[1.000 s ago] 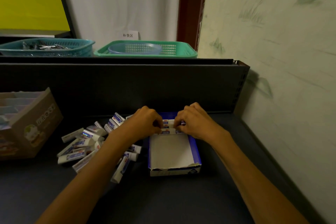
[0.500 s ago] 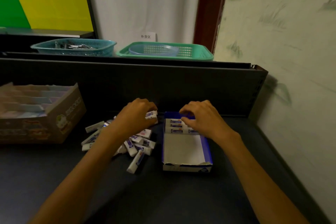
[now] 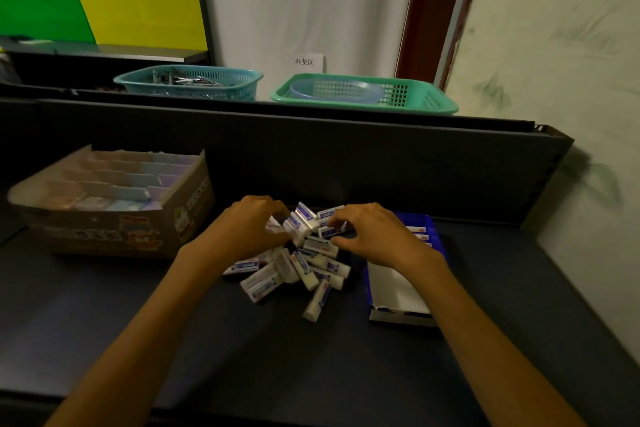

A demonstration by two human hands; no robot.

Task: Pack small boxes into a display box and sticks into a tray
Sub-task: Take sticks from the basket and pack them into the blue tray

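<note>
Early in the packing. Blue display box (image 3: pixel 401 288) mostly bare inside, only a few small boxes (image 3: pixel 419 236) lined at its far end. Loose pile (image 3: pixel 294 270) just left of display box, on dark surface (image 3: pixel 173 322). Left hand (image 3: pixel 249 229) and right hand (image 3: pixel 374 236) both curled over pile's far edge, each grip pinching small boxes. Most of pile left to pack. No sticks or tray made out.

It looked like a shop's stockroom — a dark metal shelf (image 3: pixel 311 340) carried loose small boxes (image 3: pixel 294 263) beside a cardboard display carton (image 3: pixel 138 229), while plastic baskets (image 3: pixel 363 95) sat behind under a paper sign (image 3: pixel 306 62) reading "restock area" in Chinese.
</note>
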